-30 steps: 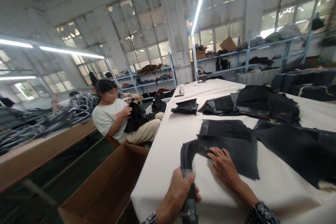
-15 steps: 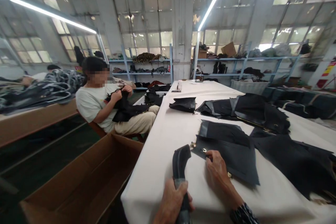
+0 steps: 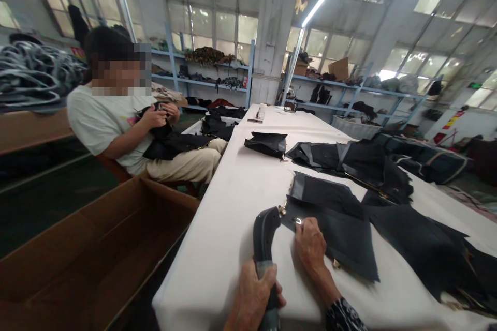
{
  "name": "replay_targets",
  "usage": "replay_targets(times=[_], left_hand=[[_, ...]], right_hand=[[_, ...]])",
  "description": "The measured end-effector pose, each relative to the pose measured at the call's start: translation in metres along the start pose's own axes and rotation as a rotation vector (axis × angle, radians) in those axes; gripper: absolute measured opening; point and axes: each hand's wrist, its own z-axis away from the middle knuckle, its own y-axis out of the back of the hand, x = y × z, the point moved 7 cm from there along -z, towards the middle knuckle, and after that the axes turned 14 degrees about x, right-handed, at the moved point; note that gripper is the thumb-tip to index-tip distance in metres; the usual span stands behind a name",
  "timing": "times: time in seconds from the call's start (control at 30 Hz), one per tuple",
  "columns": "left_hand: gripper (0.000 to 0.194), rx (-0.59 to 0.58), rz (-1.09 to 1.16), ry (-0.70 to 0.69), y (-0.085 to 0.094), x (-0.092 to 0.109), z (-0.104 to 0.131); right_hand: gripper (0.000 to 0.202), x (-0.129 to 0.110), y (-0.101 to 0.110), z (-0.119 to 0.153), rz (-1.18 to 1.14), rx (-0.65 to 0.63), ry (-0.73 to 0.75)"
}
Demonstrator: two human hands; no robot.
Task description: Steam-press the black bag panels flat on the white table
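Observation:
My left hand point(image 3: 254, 294) grips the handle of a black hand tool point(image 3: 264, 238) whose curved head points at the corner of a dark fabric piece point(image 3: 334, 222) on the white table point(image 3: 233, 227). My right hand point(image 3: 310, 245) lies flat on that piece near its left edge, fingers beside a small metal ring point(image 3: 298, 222). Another metal fitting sits at the tool's tip. A second dark piece lies just beyond, under the first.
More dark garments point(image 3: 361, 163) and a folded piece point(image 3: 267, 143) lie farther up the table. An open cardboard box point(image 3: 97, 253) stands at the left of the table. A seated person point(image 3: 128, 124) handles dark cloth beyond it. Blue shelves point(image 3: 349, 93) line the back wall.
The view has swung left and down, so the seated person looks nearer. My right hand slid slightly toward the fabric's left edge; the tool's head stays at the corner.

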Motion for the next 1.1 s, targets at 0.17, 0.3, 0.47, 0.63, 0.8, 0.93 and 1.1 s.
replay_targets(times=[0.17,0.3,0.47,0.63,0.8,0.93,1.1], left_hand=[[0.021,0.012,-0.008,0.04,0.002,-0.006,-0.004],[0.023,0.013,0.013,0.048,0.002,-0.01,-0.007],[0.024,0.005,-0.008,0.01,0.002,-0.01,-0.008],[0.021,-0.014,0.005,0.024,0.002,-0.007,-0.005],[0.019,-0.012,-0.004,0.027,0.001,-0.005,-0.005],[0.02,-0.009,-0.005,0.024,0.002,-0.003,-0.004],[0.021,-0.016,-0.038,0.002,0.004,0.0,-0.001]], right_hand=[[0.019,0.017,-0.003,-0.013,-0.318,-0.152,-0.233],[0.029,0.036,0.001,-0.021,-0.528,-0.181,-0.393],[0.031,0.042,0.002,-0.011,-0.471,-0.219,-0.435],[0.02,0.026,0.007,-0.007,-0.157,-0.151,-0.24],[0.016,0.008,-0.001,-0.009,0.037,-0.145,-0.057],[0.015,0.0,-0.008,-0.008,0.122,-0.155,-0.003],[0.023,-0.002,-0.011,-0.007,0.112,-0.157,-0.048]])
